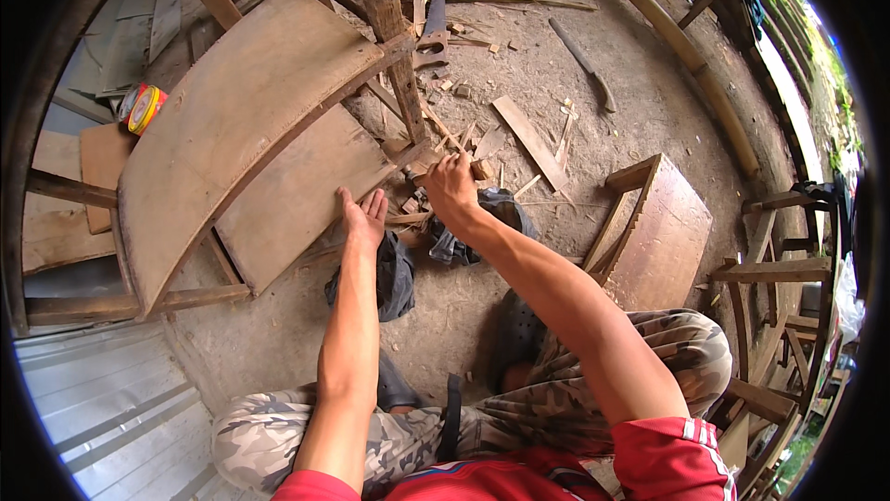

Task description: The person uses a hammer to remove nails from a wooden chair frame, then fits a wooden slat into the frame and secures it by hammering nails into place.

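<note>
My left hand is open with its fingers stretched, at the front edge of the lower wooden panel of a two-tier wooden table. Above that panel sits the broader tabletop, its edge bent by the lens. To the right of the panel's corner, my right hand is closed, knuckles up, beside the table's upright leg. A stubby wooden end shows at the right of this fist; what the fingers grip is mostly hidden. Dark crumpled plastic lies below my left hand, and more black plastic below the right.
A handsaw and a long-bladed knife lie on the dirt floor among wood scraps and a flat board. At right stands a small wooden stool. A yellow-and-red tin is at left, corrugated metal sheet at lower left.
</note>
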A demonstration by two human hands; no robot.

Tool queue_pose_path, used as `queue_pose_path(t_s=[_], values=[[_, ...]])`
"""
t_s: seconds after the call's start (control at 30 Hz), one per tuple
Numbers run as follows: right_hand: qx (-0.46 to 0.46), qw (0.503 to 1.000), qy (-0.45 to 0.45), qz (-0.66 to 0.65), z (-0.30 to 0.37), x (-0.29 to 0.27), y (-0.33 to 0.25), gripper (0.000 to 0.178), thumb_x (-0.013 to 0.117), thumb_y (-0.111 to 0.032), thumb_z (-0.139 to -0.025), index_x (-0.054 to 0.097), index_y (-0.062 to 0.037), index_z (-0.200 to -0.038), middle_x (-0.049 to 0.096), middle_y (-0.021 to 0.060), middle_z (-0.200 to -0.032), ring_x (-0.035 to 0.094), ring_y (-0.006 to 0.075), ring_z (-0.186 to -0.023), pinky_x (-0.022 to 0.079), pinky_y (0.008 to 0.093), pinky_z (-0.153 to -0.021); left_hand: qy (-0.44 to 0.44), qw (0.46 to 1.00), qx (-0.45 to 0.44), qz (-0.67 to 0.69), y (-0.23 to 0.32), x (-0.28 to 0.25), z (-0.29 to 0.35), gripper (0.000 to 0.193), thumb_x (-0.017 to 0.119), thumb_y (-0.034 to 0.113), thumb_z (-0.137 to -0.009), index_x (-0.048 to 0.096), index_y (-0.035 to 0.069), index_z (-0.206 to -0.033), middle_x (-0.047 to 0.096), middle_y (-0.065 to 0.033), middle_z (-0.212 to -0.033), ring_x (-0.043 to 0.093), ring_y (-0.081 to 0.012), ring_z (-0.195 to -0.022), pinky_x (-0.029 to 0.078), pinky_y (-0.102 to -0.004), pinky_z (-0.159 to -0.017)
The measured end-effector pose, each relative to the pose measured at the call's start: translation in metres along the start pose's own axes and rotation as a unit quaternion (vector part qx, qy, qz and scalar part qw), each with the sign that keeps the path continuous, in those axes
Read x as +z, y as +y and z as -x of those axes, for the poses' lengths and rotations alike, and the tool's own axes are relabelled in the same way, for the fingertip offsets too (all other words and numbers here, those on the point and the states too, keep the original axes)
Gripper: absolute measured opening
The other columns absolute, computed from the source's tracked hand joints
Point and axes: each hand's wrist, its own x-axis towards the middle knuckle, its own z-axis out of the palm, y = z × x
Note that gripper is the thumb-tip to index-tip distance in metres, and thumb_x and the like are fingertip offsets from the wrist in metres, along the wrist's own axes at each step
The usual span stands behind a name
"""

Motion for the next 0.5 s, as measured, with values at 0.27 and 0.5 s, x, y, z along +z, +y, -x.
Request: queue_pose_path(t_s=[0.27,0.5], values=[[0.060,0.996,0.059,0.017,-0.009,0.023,-0.017,0.035,0.058,-0.020,-0.092,0.068,0.0041,-0.116,0.068,0.0213,-0.113,0.064,0.0319,-0.107,0.044,0.0468,-0.092,0.001,0.783,0.215,-0.584,0.037,0.027,0.025,0.058,0.069,0.053,-0.089,0.065,-0.001,-0.110,0.071,-0.0096,-0.087,0.069,-0.0227,-0.079,0.055,-0.0337,-0.065],[0.088,0.990,0.109,0.033,-0.015,0.031,-0.037,0.030,0.060,-0.016,-0.088,0.072,0.0026,-0.109,0.069,0.0198,-0.104,0.065,0.0314,-0.098,0.045,0.0480,-0.085,-0.172,0.626,0.402,-0.646,0.047,0.139,0.029,0.074,0.076,0.055,-0.081,0.062,0.003,-0.132,0.068,-0.0221,-0.122,0.066,-0.0313,-0.113,0.053,-0.0419,-0.093]])
